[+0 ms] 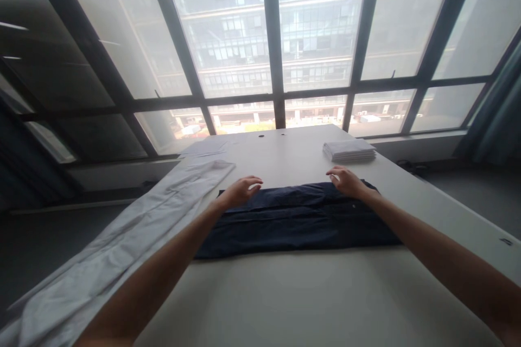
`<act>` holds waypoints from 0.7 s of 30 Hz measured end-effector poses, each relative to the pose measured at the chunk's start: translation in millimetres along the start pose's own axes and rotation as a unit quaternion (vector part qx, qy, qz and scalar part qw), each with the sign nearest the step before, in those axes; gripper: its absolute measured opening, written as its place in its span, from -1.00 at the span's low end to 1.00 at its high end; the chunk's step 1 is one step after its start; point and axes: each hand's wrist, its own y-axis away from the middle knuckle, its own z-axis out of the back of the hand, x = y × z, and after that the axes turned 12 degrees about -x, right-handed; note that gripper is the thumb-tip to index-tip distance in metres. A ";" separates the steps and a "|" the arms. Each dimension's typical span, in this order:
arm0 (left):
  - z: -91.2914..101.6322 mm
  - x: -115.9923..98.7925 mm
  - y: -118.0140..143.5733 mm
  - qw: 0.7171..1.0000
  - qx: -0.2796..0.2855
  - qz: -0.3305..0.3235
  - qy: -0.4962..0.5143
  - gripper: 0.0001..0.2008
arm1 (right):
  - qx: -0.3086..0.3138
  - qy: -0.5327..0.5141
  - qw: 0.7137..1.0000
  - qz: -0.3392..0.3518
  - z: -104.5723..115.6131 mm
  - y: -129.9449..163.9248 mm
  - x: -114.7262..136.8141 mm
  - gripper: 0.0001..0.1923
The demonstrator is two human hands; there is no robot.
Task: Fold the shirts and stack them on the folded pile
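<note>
Tabletop's middle: before us, on the flat white tabletop (280,298), a dark navy folded fabric (285,222)
Left edge: we have a long white rumpled cloth (130,233) beside it
Right: a rectangular white cloth stack (350,149), behind the navy fabric
Far end: dark-framed glass windows (271,27), behind the tabletop

A single camera, worn on the person's head, is looking forward and down from above the near side of a white table (277,303). It is taking in a wide span, with the left hand (243,191) and the right hand (347,180) showing near mid-view. Beyond the table, the camera is facing tall windows (273,38), which are filling the upper part.
</note>
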 end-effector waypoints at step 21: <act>-111.9 -25.6 -18.2 0.980 0.169 0.072 -0.080 -0.15 | 0.204 0.066 0.973 -0.082 -81.8 -4.1 23.2 -0.29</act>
